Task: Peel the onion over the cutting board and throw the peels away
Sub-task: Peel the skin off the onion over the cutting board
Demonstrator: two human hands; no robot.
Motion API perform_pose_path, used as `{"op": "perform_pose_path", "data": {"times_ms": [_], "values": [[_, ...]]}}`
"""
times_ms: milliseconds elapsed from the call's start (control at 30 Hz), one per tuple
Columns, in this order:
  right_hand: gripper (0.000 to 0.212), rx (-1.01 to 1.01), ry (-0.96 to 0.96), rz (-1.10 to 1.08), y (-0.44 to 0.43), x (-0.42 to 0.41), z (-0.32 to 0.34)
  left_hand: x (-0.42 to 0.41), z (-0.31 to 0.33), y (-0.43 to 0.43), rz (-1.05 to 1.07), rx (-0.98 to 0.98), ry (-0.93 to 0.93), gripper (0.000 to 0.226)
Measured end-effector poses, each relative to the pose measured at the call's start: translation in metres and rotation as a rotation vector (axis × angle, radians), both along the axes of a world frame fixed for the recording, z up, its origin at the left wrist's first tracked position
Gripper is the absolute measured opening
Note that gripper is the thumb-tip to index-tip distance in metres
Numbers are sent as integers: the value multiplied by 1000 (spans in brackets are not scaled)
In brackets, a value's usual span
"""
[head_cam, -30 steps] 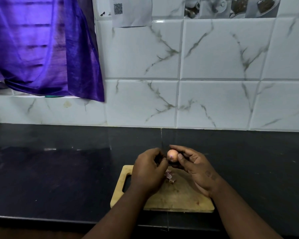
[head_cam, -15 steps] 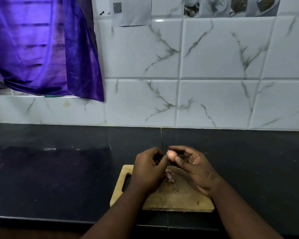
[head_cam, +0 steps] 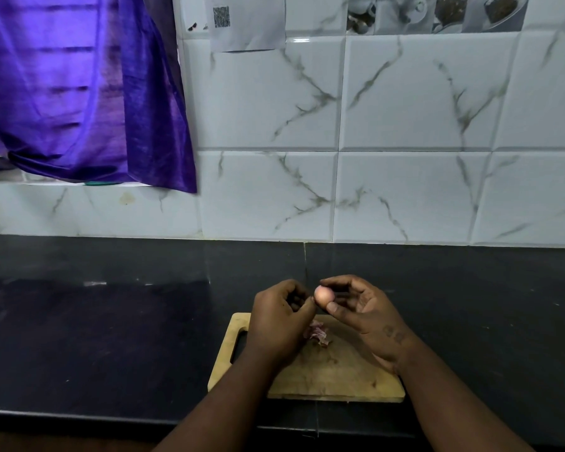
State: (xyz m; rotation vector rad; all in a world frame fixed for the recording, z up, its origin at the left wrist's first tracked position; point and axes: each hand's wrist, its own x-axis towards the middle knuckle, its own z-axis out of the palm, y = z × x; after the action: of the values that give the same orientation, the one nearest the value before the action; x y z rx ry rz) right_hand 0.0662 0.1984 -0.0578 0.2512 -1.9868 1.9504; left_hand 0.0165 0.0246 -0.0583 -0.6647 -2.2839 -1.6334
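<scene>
Just below the frame's centre, the right hand (head_cam: 362, 313) is pinching a small, smooth, pale pink round onion (head_cam: 323, 295) between thumb and fingertips. The left hand (head_cam: 279, 324) is touching the onion's left side, fingers curled together. Beneath them, crinkled purplish papery peels (head_cam: 317, 334) are lying on a rectangular light wooden cutting board (head_cam: 333, 376) atop the matte black stone counter (head_cam: 95, 337).
</scene>
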Motion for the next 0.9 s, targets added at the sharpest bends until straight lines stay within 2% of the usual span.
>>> {"op": "perform_pose_path", "data": {"times_ms": [167,333,600,800,900], "values": [[36,-21,-2,4,1,1,2,-1,0,0,-68,-4,-21,16],[36,-149,-16,50,0,2,4,-1,1,0,-53,-33,-21,20],[41,-181,-24,80,0,-1,4,1,2,1,-30,-103,3,11],[30,-194,-41,42,1,-2,2,-1,-1,1,-71,17,9,23],[29,-216,-40,39,0,-1,3,0,-1,1,-100,-30,38,22]]}}
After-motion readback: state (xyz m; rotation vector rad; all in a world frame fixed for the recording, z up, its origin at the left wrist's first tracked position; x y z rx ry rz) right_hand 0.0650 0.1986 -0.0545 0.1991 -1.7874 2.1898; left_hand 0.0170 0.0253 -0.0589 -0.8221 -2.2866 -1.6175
